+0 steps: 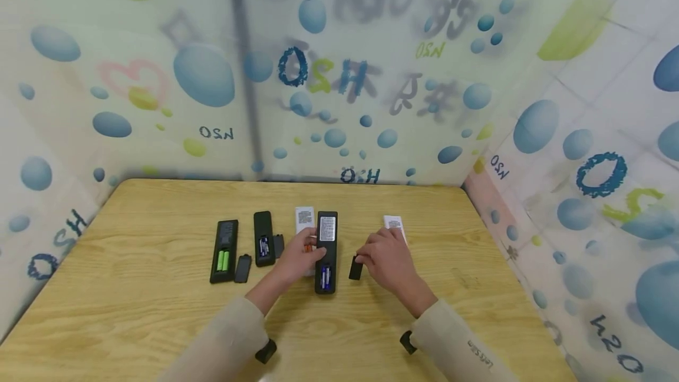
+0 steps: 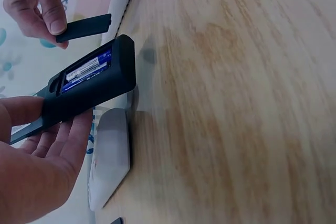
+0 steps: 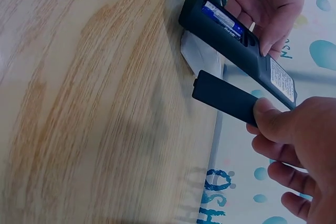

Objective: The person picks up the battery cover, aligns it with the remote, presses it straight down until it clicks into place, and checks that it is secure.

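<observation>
– Above the wooden table (image 1: 132, 323), which step are we performing?
– Closing up, seemingly: our left hand (image 1: 294, 258) is gripping the remote (image 1: 330, 252), batteries (image 1: 326, 277) showing; our right hand (image 1: 389, 255) is pinching its cover (image 1: 355, 269) nearby. Next is probably requiring alignment.

We've got a wooden table (image 1: 132, 323). On it, left to right, we see: black remote (image 1: 217, 261) with green batteries (image 1: 223, 260), loose cover (image 1: 243, 268), second black remote (image 1: 262, 223), second cover (image 1: 279, 245), white remote (image 1: 305, 217), another white remote (image 1: 393, 221), both white ones partly hidden.
</observation>
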Demonstrator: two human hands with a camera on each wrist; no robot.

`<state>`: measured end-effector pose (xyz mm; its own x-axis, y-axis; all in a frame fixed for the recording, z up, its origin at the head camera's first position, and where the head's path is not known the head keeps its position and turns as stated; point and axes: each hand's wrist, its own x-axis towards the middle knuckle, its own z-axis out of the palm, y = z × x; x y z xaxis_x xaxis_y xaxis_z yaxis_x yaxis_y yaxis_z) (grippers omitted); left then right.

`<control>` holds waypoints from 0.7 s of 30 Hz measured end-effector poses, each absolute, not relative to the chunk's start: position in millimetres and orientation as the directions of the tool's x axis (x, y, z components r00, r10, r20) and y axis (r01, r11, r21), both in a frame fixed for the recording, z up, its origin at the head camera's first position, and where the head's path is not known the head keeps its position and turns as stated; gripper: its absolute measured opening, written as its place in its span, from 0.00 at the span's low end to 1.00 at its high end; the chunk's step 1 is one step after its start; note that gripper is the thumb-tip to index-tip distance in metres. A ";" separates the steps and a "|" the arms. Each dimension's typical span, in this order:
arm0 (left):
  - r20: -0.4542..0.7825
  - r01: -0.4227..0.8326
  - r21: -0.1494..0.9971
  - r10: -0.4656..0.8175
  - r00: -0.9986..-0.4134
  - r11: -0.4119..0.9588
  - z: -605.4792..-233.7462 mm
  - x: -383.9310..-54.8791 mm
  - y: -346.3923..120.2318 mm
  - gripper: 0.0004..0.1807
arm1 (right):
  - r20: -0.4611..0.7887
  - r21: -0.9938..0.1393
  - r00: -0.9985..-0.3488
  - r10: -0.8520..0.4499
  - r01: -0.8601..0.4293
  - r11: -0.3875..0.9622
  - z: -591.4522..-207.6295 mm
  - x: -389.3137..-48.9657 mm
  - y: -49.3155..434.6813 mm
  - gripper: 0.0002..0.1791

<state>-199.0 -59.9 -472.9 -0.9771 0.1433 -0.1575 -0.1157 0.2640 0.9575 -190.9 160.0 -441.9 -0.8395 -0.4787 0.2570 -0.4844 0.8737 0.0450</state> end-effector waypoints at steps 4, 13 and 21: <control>-0.168 -0.122 0.949 0.137 -0.976 0.290 -475.5 -198.1 -61.1 0.22 | 0.254 0.042 -0.835 -0.489 -0.495 0.868 -442.0 -189.7 158.5 0.08; -0.149 -0.103 0.952 0.145 -0.978 0.287 -480.2 -198.9 -61.6 0.18 | 0.284 0.070 -0.805 -0.521 -0.525 0.849 -441.6 -188.3 155.9 0.08; -0.147 -0.102 0.955 0.146 -0.978 0.278 -480.1 -198.1 -62.3 0.18 | 0.325 0.051 -0.772 -0.547 -0.563 0.825 -437.0 -185.1 148.0 0.06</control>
<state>-198.1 -62.3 -480.1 -0.9783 0.1456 -0.1472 -0.1023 0.2784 0.9550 -185.1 148.0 -437.0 -0.7719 -0.5466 0.3247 -0.5629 0.8250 0.0505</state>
